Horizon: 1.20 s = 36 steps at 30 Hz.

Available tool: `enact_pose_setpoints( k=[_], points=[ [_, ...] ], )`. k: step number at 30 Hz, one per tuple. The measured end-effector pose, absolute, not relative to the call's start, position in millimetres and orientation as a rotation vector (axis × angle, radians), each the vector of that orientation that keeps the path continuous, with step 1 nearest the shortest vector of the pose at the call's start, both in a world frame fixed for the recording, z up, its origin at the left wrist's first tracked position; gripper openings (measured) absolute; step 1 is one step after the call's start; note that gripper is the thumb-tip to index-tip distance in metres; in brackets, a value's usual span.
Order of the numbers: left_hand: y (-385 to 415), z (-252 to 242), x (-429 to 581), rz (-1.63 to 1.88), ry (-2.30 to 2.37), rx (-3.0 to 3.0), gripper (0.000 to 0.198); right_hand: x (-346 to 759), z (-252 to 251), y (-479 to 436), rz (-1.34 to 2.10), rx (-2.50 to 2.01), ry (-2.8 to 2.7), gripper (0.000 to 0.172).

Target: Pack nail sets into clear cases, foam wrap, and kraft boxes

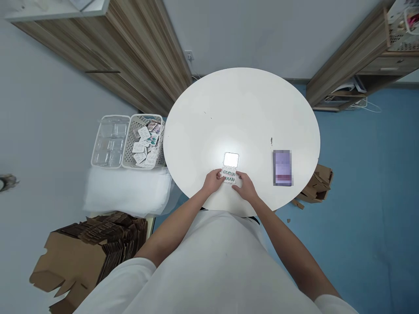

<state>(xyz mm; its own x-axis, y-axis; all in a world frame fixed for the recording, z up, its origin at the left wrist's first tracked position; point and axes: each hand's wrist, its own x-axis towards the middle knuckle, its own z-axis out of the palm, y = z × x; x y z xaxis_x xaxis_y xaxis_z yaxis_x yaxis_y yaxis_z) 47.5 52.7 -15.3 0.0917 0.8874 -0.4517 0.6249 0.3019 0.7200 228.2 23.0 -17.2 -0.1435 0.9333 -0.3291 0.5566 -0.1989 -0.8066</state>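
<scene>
A small clear plastic case (230, 168) lies open on the round white table (242, 113) near its front edge. Its lid is flipped back and its tray holds rows of small green pieces. My left hand (213, 180) grips the tray's left side with curled fingers. My right hand (245, 185) holds the tray's right side, fingers bent around its edge.
A purple phone-like slab (282, 167) lies to the right on the table. Left of the table stand a clear bin of empty cases (110, 140) and a white basket of small cards (145, 140). Flattened cardboard boxes (88, 253) are stacked at lower left.
</scene>
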Motion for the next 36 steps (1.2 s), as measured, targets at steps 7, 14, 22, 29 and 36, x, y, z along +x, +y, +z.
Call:
enact_pose_setpoints(
  k=[7, 14, 22, 29, 36],
  points=[
    [38, -4, 40, 0.521, 1.629, 1.183, 0.037, 221, -12, 19, 1.364, -1.606, -1.516, 0.052],
    [28, 21, 22, 0.684, 1.559, 0.996, 0.036, 205, 14, 3, 1.298, -1.449, -1.459, 0.048],
    [21, 32, -8, 0.821, 1.439, 0.994, 0.031, 173, 36, -19, 1.212, -1.395, -1.435, 0.044],
    [9, 57, -47, 0.742, 1.139, 0.878, 0.037, 143, 56, -35, 1.322, -1.378, -1.201, 0.045],
    [2, 66, -73, 0.630, 0.988, 0.779, 0.042, 126, 67, -49, 1.401, -1.403, -0.806, 0.055]
  ],
)
